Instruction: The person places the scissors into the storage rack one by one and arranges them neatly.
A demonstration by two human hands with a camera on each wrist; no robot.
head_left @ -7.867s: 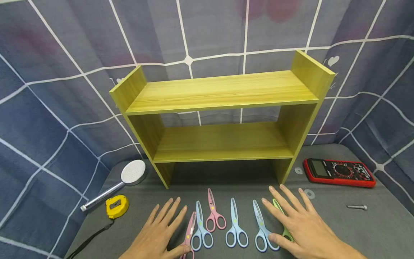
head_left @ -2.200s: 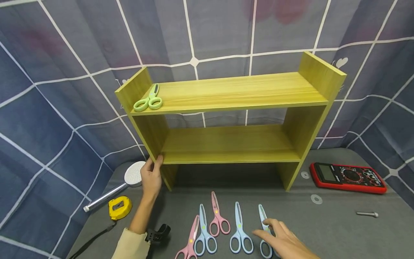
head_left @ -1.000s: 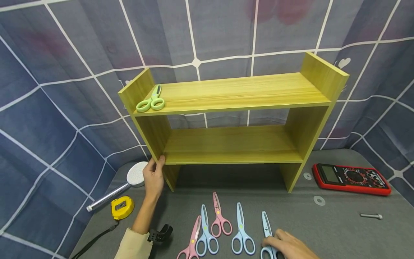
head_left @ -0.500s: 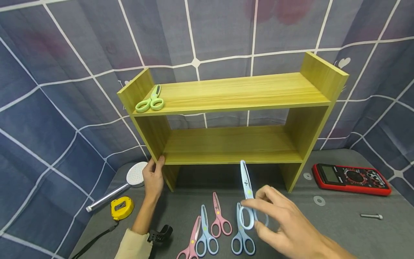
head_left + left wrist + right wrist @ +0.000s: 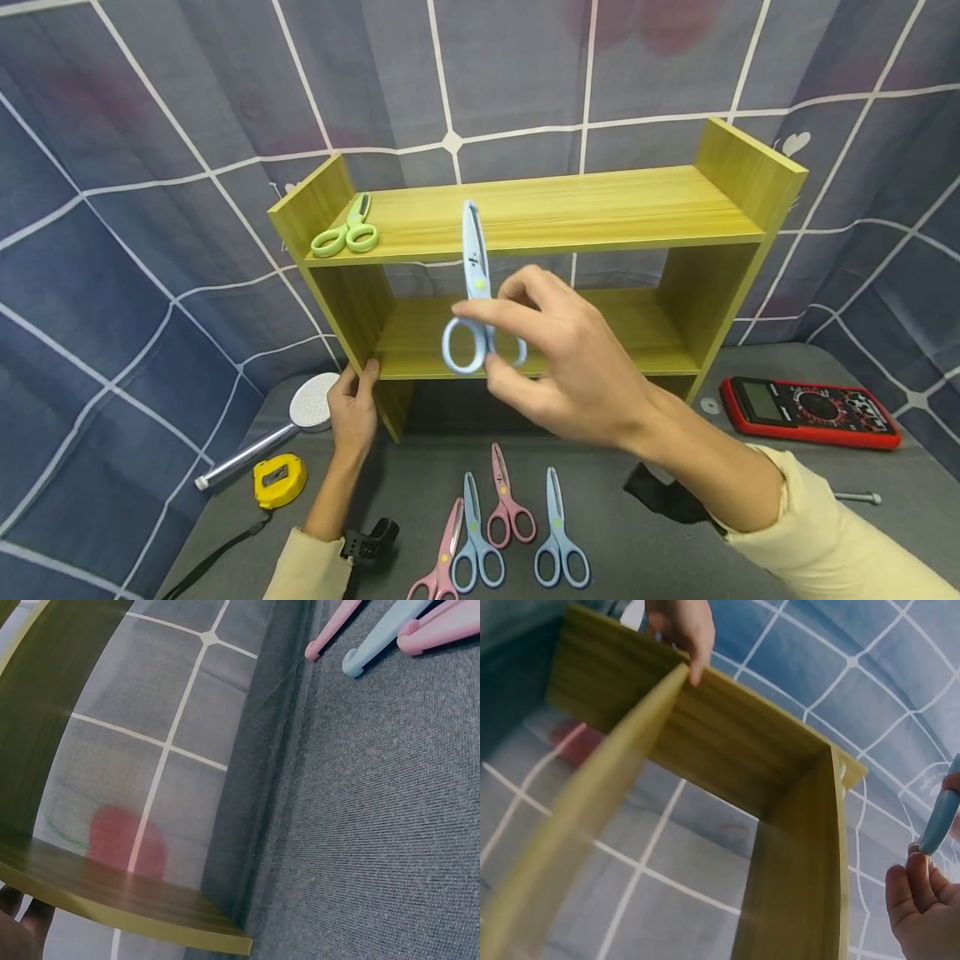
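Blue scissors are pinched by the handles in my right hand, blades upward, in front of the shelf unit's upper board in the head view. The right wrist view shows a blue handle between thumb and fingers. My left hand grips the lower left side of the yellow wooden shelf unit, thumb on its front edge. Green scissors lie at the left end of the top board. On the grey surface below lie two pink scissors and two more blue scissors.
Left of the unit are a shower head and a yellow tape measure with a black strap. To the right lie a red multimeter, a washer and a bolt, partly behind my right sleeve. A checked curtain hangs behind.
Green scissors have gone from the table to the top board. My left hand has taken hold of the unit. My right hand has picked up the rightmost blue scissors and raised them leftward.
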